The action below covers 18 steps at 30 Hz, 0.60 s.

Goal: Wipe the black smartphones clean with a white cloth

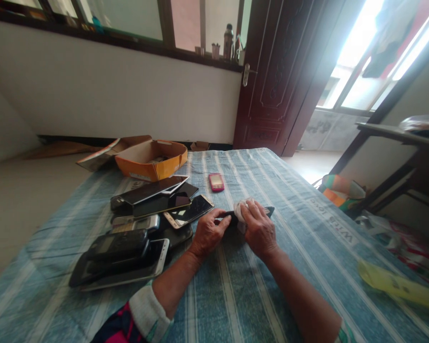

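Note:
Between my hands is a dark mobile phone (270, 210), seen nearly edge-on above the cloth. My left hand (210, 232) pinches its left end between thumb and fingers. My right hand (259, 230) is closed on a crumpled white tissue (240, 210), pressed against the phone's face. Beyond them lies a small pink phone (216, 182). Just left of my left hand, a gold-edged smartphone (189, 212) with a dark screen rests at the side of a pile of several phones (117, 247), some stacked on others.
An open orange cardboard box (152, 164) stands at the table's far left, its lid folded back. A striped blue cloth (214, 295) covers the table. Yellow plastic (396, 283) lies at the right. Behind are a dark red door (275, 71) and a sill with a bottle (228, 42).

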Motion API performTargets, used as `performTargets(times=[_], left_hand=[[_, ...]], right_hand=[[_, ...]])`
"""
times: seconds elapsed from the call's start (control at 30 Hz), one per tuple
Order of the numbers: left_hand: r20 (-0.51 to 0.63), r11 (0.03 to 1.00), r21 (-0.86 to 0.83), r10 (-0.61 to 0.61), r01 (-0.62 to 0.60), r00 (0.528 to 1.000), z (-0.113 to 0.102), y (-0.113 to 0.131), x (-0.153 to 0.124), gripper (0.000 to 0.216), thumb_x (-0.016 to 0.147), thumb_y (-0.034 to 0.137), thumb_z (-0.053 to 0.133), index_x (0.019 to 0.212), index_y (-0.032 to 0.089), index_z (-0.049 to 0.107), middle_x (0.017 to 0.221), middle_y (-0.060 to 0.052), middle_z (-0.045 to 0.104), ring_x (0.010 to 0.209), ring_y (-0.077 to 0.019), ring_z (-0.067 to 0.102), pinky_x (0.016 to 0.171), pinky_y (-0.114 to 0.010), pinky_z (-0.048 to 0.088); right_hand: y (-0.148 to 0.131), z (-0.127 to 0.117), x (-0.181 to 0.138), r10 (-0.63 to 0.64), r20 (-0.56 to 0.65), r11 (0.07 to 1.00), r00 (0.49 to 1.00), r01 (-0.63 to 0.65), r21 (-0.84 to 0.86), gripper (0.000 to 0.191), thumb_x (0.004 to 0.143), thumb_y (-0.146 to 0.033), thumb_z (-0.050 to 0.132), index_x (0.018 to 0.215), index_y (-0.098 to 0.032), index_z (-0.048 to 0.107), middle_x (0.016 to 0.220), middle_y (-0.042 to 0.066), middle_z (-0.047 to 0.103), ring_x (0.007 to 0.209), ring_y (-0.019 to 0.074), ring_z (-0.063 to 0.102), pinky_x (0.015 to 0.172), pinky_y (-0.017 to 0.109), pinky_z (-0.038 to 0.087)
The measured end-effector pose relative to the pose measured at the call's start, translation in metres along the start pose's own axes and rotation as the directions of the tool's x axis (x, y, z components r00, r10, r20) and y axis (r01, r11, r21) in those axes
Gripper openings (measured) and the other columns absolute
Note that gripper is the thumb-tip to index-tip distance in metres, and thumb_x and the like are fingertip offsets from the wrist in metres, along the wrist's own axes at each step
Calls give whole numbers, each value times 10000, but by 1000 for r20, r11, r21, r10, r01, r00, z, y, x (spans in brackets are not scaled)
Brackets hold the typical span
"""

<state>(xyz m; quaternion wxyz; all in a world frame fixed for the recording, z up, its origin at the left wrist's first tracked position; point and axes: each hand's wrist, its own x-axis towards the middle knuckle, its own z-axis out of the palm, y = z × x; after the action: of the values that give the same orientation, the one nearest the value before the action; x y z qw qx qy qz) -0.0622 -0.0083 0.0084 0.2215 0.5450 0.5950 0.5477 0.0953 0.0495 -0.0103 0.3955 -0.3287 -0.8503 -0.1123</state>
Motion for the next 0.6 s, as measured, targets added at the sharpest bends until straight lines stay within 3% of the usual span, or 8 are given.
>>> performTargets(times=[0.23, 0.6], left_hand=[[-19, 999, 40, -16, 17, 1000, 0, 1, 0, 213, 766, 378, 625, 783, 169, 662, 729, -28, 701, 622, -167, 661, 597, -249, 523], [32, 997, 38, 62, -63, 998, 0, 0, 2, 252, 841, 381, 545, 774, 174, 671, 736, -14, 691, 685, -159, 626, 653, -244, 490]], right_hand=[[23, -9, -6, 104, -21, 991, 994, -106, -84, 380, 859, -55, 450, 1184, -137, 629, 1215, 137, 627, 1200, 317, 516, 934, 430, 499], [-25, 6, 0, -67, -25, 995, 997, 65, -73, 390, 887, -73, 436, 1244, -93, 592, 1267, 170, 607, 1281, 319, 478, 987, 416, 481]])
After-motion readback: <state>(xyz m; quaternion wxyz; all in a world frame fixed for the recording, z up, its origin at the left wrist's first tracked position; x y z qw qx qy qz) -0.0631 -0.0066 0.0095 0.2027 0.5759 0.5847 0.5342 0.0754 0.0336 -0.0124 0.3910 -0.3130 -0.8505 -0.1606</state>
